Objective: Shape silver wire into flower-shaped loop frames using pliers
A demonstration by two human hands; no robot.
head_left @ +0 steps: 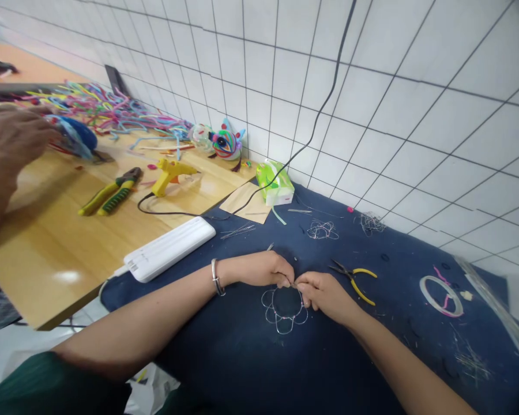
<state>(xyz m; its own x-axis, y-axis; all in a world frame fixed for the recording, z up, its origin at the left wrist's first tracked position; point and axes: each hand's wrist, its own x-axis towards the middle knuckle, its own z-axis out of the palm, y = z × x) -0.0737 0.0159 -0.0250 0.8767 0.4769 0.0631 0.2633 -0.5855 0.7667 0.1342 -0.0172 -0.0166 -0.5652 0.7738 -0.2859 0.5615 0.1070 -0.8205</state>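
A thin wire frame (284,325) shaped like a flower, with small pink spots round its inner ring, hangs just above the dark blue cloth. My left hand (270,269), below a silver bracelet (217,278), pinches the frame's top edge. Close beside it, fingertips nearly touching, my right hand (322,293) is closed on the upper right of the same wire. Fingers cover the place where the wire is gripped. Just right of my right hand lie small pliers (358,281) with yellow handles, their jaws toward the hands.
A white power bank (169,249), yellow glue gun (166,176) and green-yellow pliers (111,193) lie left. Another person's hand (15,135) is far left. Behind are a tissue pack (274,183) and wire tangles (322,229); a white ring (441,296) lies right.
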